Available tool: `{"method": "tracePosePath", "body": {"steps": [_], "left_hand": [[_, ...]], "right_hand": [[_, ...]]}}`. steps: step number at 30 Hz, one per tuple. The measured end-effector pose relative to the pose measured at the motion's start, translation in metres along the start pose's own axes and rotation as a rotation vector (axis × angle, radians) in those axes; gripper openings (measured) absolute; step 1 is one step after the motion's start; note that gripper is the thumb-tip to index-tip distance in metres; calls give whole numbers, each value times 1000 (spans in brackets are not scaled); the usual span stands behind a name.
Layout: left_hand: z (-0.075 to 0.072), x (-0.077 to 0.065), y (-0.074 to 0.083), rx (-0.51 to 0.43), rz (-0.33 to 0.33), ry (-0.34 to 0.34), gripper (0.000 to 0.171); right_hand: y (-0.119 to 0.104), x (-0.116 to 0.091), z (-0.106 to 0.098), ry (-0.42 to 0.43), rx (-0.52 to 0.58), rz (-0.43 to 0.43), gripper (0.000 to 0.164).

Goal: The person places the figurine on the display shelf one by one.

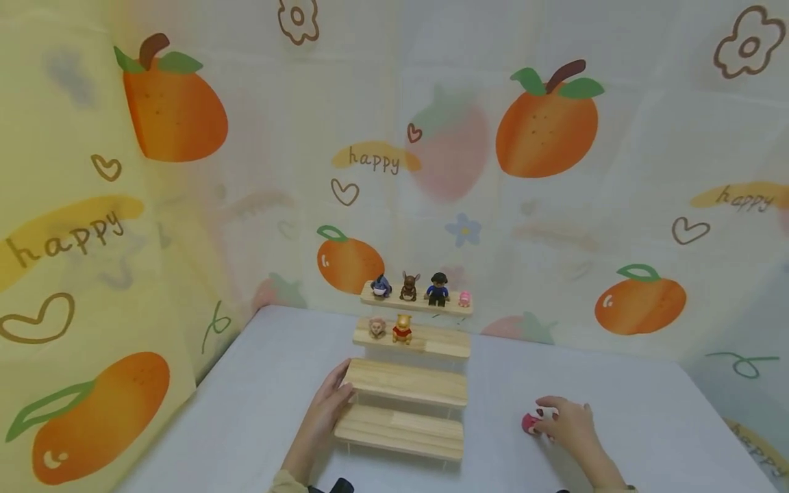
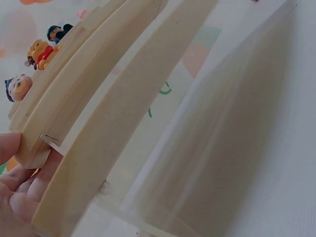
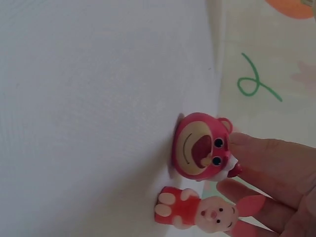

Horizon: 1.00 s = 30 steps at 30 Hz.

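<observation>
A tiered wooden display shelf (image 1: 403, 380) stands on the white table. My left hand (image 1: 327, 400) grips the left end of its third board, thumb (image 2: 9, 146) on one side and curled fingers (image 2: 37, 190) on the other. To the shelf's right, my right hand (image 1: 570, 424) pinches a pink bear figure (image 3: 200, 145) low over the tabletop; whether the bear touches it I cannot tell. Beside the bear, in front of the fingers, is a piglet figure (image 3: 182, 207) in red. A yellow bear (image 1: 403, 330) and a pale, round-faced figure (image 1: 377, 328) stand on the second board.
Along the top board stand a blue donkey (image 1: 381, 286), a brown long-eared figure (image 1: 409, 286), a dark-haired figure in blue (image 1: 438, 290) and a small pink figure (image 1: 465, 299). Fruit-printed cloth (image 1: 394, 89) hangs behind and to the sides of the table (image 1: 240, 411).
</observation>
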<state>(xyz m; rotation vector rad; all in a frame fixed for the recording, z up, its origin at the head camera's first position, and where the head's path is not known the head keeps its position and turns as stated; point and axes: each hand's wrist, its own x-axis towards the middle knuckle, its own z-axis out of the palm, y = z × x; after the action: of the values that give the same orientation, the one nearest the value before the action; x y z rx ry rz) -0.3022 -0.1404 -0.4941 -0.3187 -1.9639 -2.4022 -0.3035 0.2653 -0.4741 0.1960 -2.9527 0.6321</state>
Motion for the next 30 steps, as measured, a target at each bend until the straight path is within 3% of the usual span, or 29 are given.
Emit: {"method": "tracePosePath", "body": {"steps": [6,12,17,26,30], "left_hand": [[-1,-1,1,-3,-9,14,56],[-1,1,2,-14,-2,-9,56],[-1,1,2,-18,-14,3,57],[0,0,1,-29,-39,0,58],[-1,-1,1,-36,-50,8,59]], "right_hand": [[2,2,4,-15,-4,-11,29],[9,2,10,82,52,-55,21],[12,4,13,107,92,-78,19],[10,2,10,108,162,-20,17],[6,3,10,117,247,14,17]]}}
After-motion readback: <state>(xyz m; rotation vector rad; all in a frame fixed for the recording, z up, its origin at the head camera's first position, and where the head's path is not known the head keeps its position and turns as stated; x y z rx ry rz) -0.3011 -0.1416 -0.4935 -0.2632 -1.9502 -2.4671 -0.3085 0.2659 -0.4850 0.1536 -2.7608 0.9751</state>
